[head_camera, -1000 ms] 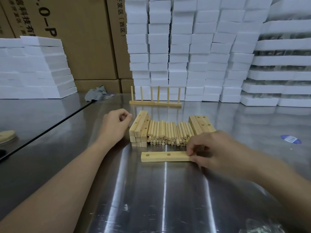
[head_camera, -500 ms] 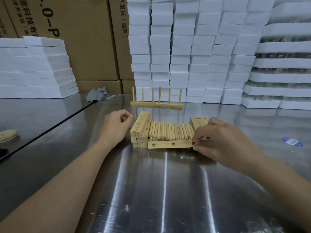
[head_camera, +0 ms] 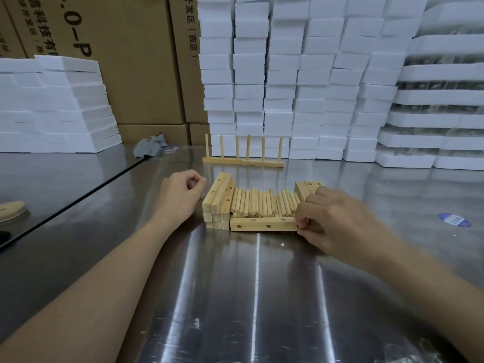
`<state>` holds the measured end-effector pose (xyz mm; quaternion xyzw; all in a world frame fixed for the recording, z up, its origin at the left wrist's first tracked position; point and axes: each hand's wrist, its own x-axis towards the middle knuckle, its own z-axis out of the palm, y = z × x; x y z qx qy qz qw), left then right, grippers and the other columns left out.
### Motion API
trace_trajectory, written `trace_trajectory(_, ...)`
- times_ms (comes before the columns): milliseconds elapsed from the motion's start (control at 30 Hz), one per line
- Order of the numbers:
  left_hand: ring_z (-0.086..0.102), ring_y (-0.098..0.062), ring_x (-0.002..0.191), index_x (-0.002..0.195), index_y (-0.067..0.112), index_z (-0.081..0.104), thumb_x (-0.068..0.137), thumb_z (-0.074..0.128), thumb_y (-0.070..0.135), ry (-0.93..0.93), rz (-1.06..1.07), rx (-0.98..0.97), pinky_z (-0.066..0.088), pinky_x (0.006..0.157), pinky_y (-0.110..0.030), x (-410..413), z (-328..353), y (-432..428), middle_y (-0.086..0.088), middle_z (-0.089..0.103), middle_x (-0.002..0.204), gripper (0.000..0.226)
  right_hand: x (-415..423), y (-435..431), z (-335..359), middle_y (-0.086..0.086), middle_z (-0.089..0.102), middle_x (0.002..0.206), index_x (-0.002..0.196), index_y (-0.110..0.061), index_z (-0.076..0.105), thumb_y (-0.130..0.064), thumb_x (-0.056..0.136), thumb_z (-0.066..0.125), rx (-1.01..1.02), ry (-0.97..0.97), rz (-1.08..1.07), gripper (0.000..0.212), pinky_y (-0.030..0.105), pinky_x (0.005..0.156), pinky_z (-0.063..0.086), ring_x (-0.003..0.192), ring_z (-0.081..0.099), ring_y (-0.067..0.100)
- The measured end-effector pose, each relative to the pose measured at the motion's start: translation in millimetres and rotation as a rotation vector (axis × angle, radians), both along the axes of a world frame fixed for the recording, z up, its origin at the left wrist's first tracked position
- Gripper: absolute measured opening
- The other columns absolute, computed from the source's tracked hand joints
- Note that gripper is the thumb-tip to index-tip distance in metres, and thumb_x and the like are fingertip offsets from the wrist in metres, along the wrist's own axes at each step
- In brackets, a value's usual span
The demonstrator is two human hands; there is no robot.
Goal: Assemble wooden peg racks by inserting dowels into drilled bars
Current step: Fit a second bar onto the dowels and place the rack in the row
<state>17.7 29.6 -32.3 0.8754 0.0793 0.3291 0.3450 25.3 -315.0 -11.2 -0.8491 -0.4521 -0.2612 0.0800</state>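
Observation:
A drilled wooden bar (head_camera: 262,224) lies across the front of a pile of dowels (head_camera: 262,204), its holes facing me. My right hand (head_camera: 337,221) pinches the bar's right end. Left of the dowels stands a stack of drilled bars (head_camera: 217,200), and my left hand (head_camera: 180,195) rests beside it with fingers loosely curled, holding nothing. More bars (head_camera: 306,188) lie right of the dowels, partly hidden by my right hand. Two finished peg racks (head_camera: 243,161) stand end to end behind the pile.
The steel table (head_camera: 235,297) meets a second table along a dark seam at the left. White foam blocks (head_camera: 301,74) and cardboard boxes (head_camera: 131,61) wall the back. A grey rag (head_camera: 150,148), a wooden disc (head_camera: 11,210) and a blue sticker (head_camera: 454,220) lie on the tables.
My right hand slid the single bar away from me until it sits against the front of the dowel pile. My left hand stayed in place.

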Motion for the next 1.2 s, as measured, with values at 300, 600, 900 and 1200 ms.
trace_trajectory(300, 0.066, -0.019, 0.066, 0.082, 0.031, 0.073, 0.103, 0.065, 0.03, 0.008, -0.001, -0.002, 0.057, 0.066, -0.043, -2, 1, -1, 0.004, 0.069, 0.067, 0.022, -1, 1, 0, -0.014, 0.061, 0.079, 0.079, -0.027, 0.062, -0.017, 0.078, 0.082, -0.013, -0.031, 0.032, 0.022, 0.033, 0.068, 0.044, 0.081, 0.052, 0.017)
trace_trajectory(600, 0.065, -0.016, 0.063, 0.081, 0.03, 0.073, 0.104, 0.065, 0.03, 0.02, -0.007, 0.009, 0.054, 0.063, -0.036, -1, 0, -2, 0.005, 0.069, 0.065, 0.024, -6, -19, 7, -0.022, 0.053, 0.09, 0.097, -0.051, 0.062, -0.059, 0.079, 0.063, -0.032, 0.231, 0.009, 0.019, 0.024, 0.077, 0.051, 0.095, 0.052, -0.002)
trace_trajectory(900, 0.07, -0.005, 0.068, 0.087, 0.031, 0.073, 0.104, 0.065, 0.032, -0.062, -0.049, -0.071, 0.061, 0.069, -0.037, -2, 16, -8, 0.012, 0.073, 0.074, 0.019, -1, -8, -3, -0.025, 0.062, 0.086, 0.098, -0.041, 0.07, -0.062, 0.087, 0.049, -0.076, 0.113, -0.011, 0.032, 0.027, 0.071, 0.05, 0.089, 0.042, 0.003)
trace_trajectory(1200, 0.063, 0.003, 0.086, 0.095, 0.043, 0.069, 0.099, 0.049, 0.062, -0.042, -0.124, 0.276, 0.049, 0.07, -0.03, -19, 45, -34, 0.021, 0.07, 0.092, 0.028, 1, -7, -6, -0.022, 0.049, 0.121, 0.116, -0.046, 0.067, -0.068, 0.083, 0.067, 0.007, 0.096, -0.052, 0.04, 0.035, 0.097, 0.043, 0.115, 0.039, 0.008)
